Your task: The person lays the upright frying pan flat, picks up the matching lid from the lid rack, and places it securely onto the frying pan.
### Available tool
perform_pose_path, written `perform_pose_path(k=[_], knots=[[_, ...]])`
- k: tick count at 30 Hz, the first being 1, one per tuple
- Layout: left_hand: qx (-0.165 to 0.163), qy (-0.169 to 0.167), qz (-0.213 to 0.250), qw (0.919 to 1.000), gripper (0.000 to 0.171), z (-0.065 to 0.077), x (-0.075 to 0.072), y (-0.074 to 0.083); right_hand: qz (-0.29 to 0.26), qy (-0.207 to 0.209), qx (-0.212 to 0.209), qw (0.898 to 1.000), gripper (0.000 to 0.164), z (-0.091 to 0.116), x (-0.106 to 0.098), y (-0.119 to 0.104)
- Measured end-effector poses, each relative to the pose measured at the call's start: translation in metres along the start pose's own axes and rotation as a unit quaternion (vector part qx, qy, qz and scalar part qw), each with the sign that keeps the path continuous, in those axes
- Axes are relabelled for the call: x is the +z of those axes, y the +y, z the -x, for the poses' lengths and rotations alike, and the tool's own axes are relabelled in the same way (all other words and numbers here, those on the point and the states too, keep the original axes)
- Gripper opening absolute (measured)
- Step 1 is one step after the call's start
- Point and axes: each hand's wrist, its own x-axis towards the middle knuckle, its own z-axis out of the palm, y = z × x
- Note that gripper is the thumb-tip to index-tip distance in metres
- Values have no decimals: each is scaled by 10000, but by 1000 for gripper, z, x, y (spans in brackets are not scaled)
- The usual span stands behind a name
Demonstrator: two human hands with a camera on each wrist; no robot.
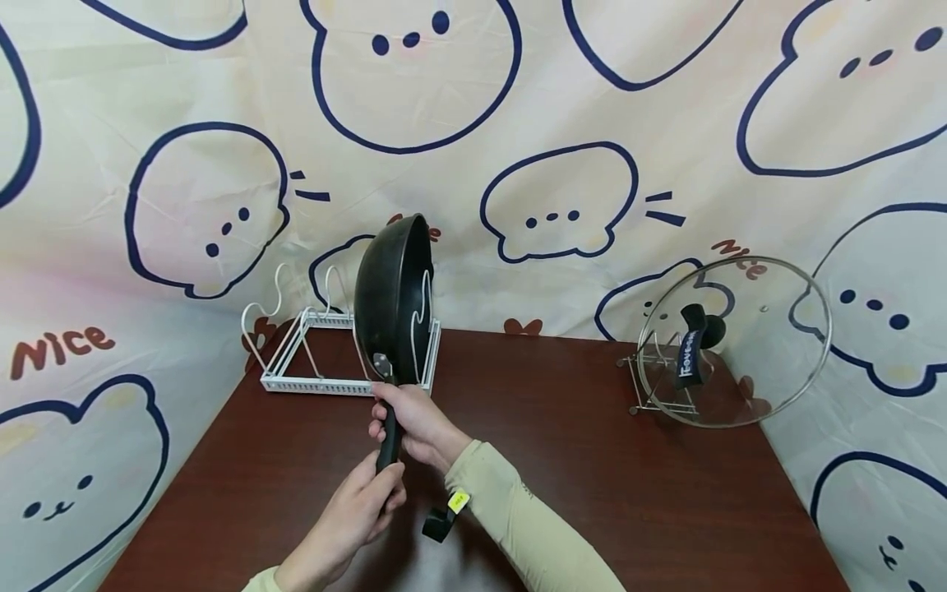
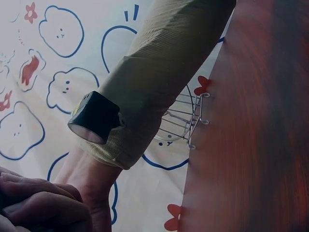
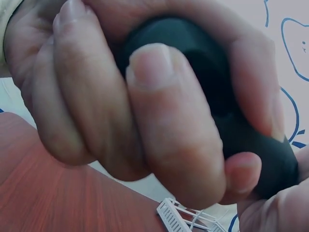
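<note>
A deep black frying pan [image 1: 390, 296] stands on edge in a white wire rack [image 1: 318, 384], its handle pointing down toward me. One curved rack wire passes in front of the pan's open side. My right hand [image 1: 418, 421] grips the handle close to the pan, the thumb lying along it. Lower down, my left hand [image 1: 358, 506] holds the handle's end, its fingers curled round it. Seen from the right wrist, fingers wrap the thick black handle [image 3: 268, 162]. In the left wrist view, only some fingers [image 2: 46, 208] show at the lower left, and the pan is hidden.
At the back right, a round glass lid [image 1: 784, 362] with a black knob and dark label leans upright in a small wire stand [image 1: 638, 386]. Both stand on the brown table [image 1: 547, 411], with a patterned cloth [image 1: 459, 189] behind. A black wrist camera [image 1: 438, 524] hangs under the right sleeve.
</note>
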Motion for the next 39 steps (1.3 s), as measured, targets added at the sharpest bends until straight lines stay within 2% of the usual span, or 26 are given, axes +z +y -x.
perform_pose_path(k=[13, 29, 39], knots=[[-37, 223, -128, 9997, 20, 1, 1, -3, 27, -35, 34, 10000, 14, 1, -1, 3], [120, 171, -101, 9997, 21, 1, 1, -3, 138, -270, 109, 9995, 11, 0, -5, 3], [174, 139, -111, 9997, 22, 4, -1, -3, 79, -353, -70, 9993, 8, 0, -4, 7]])
